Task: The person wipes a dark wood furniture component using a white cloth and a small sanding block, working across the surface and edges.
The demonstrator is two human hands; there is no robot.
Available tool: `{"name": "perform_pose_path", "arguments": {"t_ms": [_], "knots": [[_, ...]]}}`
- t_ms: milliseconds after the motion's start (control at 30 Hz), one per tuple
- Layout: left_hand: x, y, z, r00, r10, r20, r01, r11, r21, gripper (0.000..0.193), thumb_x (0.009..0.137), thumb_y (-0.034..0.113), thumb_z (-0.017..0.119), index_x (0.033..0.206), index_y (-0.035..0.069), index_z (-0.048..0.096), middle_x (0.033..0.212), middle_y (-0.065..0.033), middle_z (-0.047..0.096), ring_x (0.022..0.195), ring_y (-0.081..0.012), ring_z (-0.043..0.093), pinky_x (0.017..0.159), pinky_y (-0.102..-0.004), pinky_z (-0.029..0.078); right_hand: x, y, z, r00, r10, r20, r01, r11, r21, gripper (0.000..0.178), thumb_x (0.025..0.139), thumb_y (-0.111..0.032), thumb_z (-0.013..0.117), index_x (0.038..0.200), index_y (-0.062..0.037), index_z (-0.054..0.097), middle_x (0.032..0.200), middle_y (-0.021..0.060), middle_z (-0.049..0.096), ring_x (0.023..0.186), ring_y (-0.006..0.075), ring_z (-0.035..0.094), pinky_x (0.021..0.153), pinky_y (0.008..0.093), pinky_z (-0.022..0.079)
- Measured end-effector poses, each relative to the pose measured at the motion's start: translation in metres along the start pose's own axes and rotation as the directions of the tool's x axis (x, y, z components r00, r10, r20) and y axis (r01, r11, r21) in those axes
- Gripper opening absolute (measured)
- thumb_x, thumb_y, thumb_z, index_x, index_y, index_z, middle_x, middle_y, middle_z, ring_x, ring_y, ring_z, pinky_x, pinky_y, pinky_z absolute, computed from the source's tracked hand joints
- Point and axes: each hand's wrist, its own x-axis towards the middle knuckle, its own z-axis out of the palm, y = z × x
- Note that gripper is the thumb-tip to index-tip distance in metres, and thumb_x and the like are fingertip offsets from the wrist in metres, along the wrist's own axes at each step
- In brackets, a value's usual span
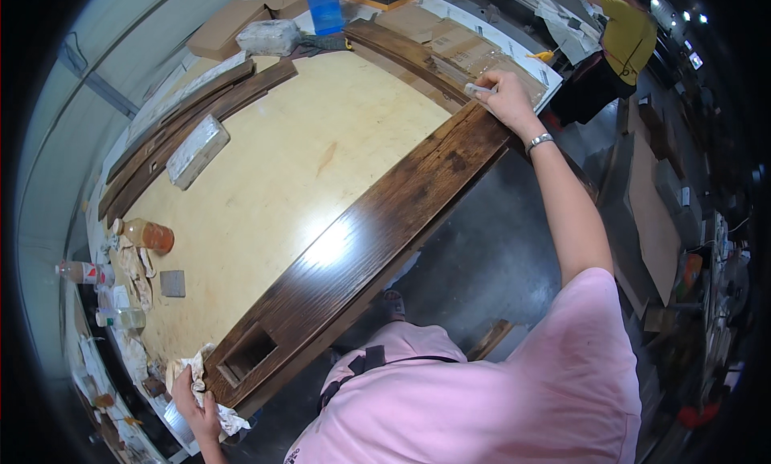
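Fingers [491, 79] of the right hand [509, 101], toward half past one from the middle of the view, are closed on a small pale piece [479, 89] over the far end of a dark wooden board [377, 211]. That board runs across the middle, from half past one to half past seven, along the edge of a pale bench [321, 135]; a rectangular opening [249, 353] is cut near its half-past-seven end. There the left hand [197, 408] lies against a stained, crumpled cloth [197, 369] beside the board's end; whether its fingers grip the cloth I cannot tell. At nine o'clock a bottle of amber liquid [152, 235] lies tipped over, with a small grey square [173, 283] at half past eight. Toward ten, a white-wrapped block [197, 152] rests beside dark planks [173, 147]. A blue bottle [324, 8] stands near half past eleven, cardboard [466, 46] lies flat toward one, and another person in a yellow top [629, 34] is at two.
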Motion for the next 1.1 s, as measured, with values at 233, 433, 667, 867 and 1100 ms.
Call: {"name": "perform_pose_path", "arguments": {"t_ms": [233,433,667,867,1100], "knots": [[-0.004,-0.004,0.002,0.999,-0.026,-0.022,0.027,0.999,0.023,0.057,0.089,0.028,0.06,0.135,-0.004,0.054,0.133,-0.0215,0.058,0.124,-0.0391,0.051,0.11,-0.0459,0.034,-0.023,0.016,-0.017,0.987,-0.145,0.071,0.119,0.951,0.284,0.025,0.083,-0.023,0.077,0.096,-0.0014,0.072,0.076,0.0056,0.067,0.07,0.0137,0.058,0.067,0.0305,0.047],[-0.003,-0.005,0.002,0.999,-0.035,-0.026,0.036,0.999,0.036,0.054,0.092,0.025,0.059,0.137,-0.005,0.052,0.136,-0.0219,0.056,0.128,-0.038,0.05,0.112,-0.0454,0.033,-0.075,0.065,-0.054,0.976,-0.094,0.195,0.01,0.92,0.392,0.021,0.078,-0.014,0.075,0.095,-0.0012,0.072,0.073,0.0004,0.062,0.065,0.0082,0.051,0.061,0.0245,0.042],[-0.007,-0.023,0.006,0.998,-0.054,-0.026,0.054,0.998,0.035,0.053,0.095,0.022,0.057,0.139,-0.006,0.05,0.141,-0.0212,0.054,0.134,-0.0358,0.047,0.115,-0.0439,0.03,-0.113,0.011,-0.021,0.965,-0.109,-0.238,0.191,0.913,0.36,0.016,0.075,-0.007,0.075,0.089,-0.0032,0.07,0.083,0.005,0.062,0.073,0.0145,0.058,0.067,0.0281,0.048],[-0.005,-0.008,0.006,0.996,-0.076,-0.046,0.078,0.996,0.051,0.05,0.094,0.012,0.056,0.14,-0.007,0.05,0.141,-0.0207,0.055,0.132,-0.0343,0.049,0.114,-0.0424,0.031,-0.116,0.015,-0.033,0.95,-0.005,-0.314,0.12,0.93,0.348,0.018,0.073,-0.006,0.077,0.089,-0.0026,0.069,0.083,0.004,0.06,0.071,0.0131,0.055,0.066,0.0274,0.047],[-0.005,-0.006,0.009,0.992,-0.113,-0.054,0.116,0.991,0.062,0.048,0.094,0.011,0.055,0.14,-0.005,0.051,0.141,-0.0205,0.056,0.133,-0.0348,0.049,0.114,-0.0422,0.031,-0.17,-0.062,0.018,0.929,-0.144,-0.342,0.262,0.907,0.33,0.016,0.071,-0.003,0.071,0.085,-0.0032,0.063,0.087,0.0119,0.058,0.08,0.0324,0.061,0.071,0.0399,0.051]]}}
